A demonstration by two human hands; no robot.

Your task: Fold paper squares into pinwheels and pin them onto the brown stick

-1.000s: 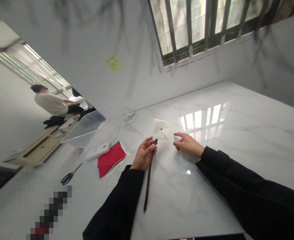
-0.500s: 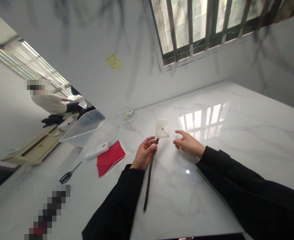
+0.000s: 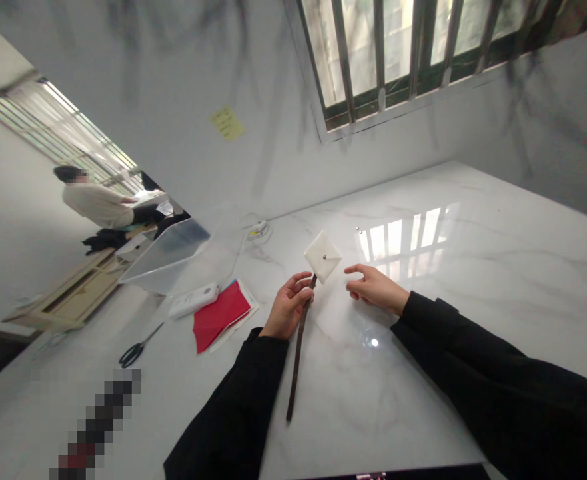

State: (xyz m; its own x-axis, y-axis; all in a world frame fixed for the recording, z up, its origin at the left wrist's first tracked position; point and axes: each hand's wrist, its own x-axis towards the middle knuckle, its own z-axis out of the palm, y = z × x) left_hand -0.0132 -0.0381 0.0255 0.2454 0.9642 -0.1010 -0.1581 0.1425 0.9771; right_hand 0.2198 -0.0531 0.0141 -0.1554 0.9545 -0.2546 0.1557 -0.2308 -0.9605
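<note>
My left hand is closed around a thin dark brown stick, near its upper end. The stick slants down toward me over the table. At its top sits a white paper pinwheel, folded into a diamond shape with a small metallic pin head at its middle. My right hand hovers just right of the pinwheel, apart from it. Its index finger points left and its other fingers are curled loosely, with nothing in them.
Left of my hands lie red paper, a white box-like device and black scissors. Behind them stands a clear plastic bin. Two tiny shiny bits rest near the wall. A person sits at far left.
The paper pinwheel has turned about its pin, from roughly square-on to a diamond position. My left hand keeps its hold on the stick; my right hand has barely shifted.
</note>
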